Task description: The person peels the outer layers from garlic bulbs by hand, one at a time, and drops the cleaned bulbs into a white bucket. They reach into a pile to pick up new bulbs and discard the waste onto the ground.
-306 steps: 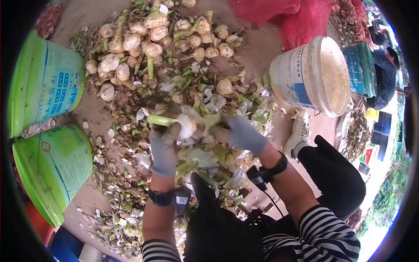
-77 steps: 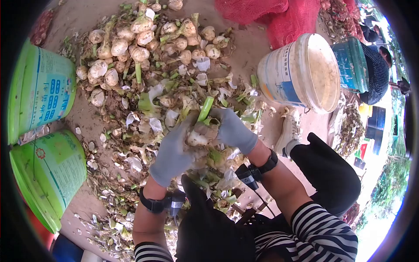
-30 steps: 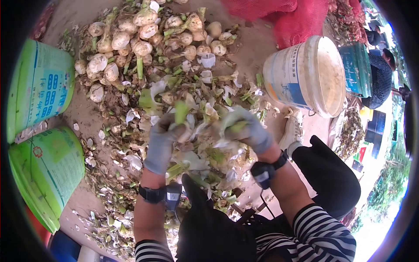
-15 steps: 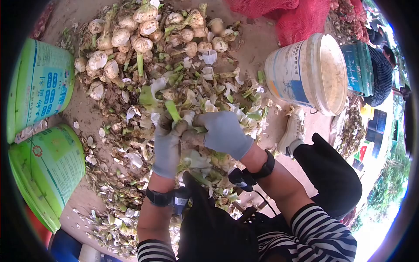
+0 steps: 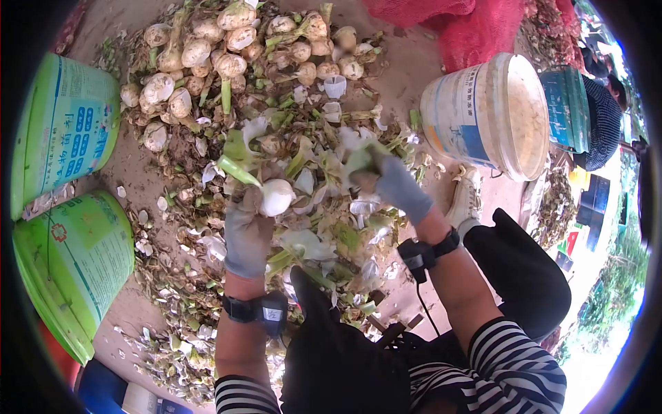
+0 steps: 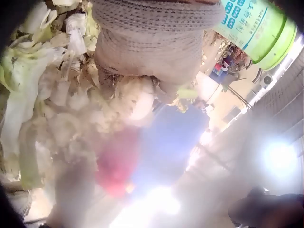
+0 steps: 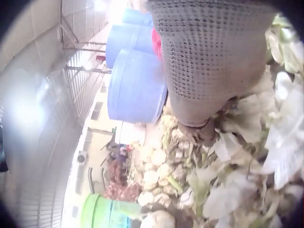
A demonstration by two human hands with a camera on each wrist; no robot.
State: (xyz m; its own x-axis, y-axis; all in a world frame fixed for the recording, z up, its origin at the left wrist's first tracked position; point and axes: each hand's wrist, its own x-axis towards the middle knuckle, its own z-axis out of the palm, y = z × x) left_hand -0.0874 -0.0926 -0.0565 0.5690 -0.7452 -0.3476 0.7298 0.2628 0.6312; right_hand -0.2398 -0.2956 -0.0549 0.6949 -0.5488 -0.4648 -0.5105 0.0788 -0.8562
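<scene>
My gloved left hand (image 5: 247, 238) grips a garlic bulb (image 5: 277, 197) whose round white side faces right; its cut green stem (image 5: 238, 170) points up and left. In the left wrist view the bulb (image 6: 137, 97) shows between the fingers, under the grey glove. To the right, apart from the bulb, my gloved right hand (image 5: 401, 190) pinches a strip of pale green garlic skin (image 5: 362, 160), blurred by motion. The right wrist view has that hand (image 7: 213, 66) with its fingertips bent beside thin white skins (image 7: 243, 121). Peelings lie thickly below both hands.
A heap of garlic bulbs (image 5: 196, 52) lies at the far side. Two green buckets (image 5: 79, 131) stand at the left. At the right are a white bucket (image 5: 483, 117), a teal bucket (image 5: 565, 107) and a seated person (image 5: 603, 121). Red netting (image 5: 476, 31) lies behind.
Half a second ago both hands met at the bulb. Since then the right hand has pulled away rightward with skin, baring the bulb's white side, while the left hand has shifted slightly left with it.
</scene>
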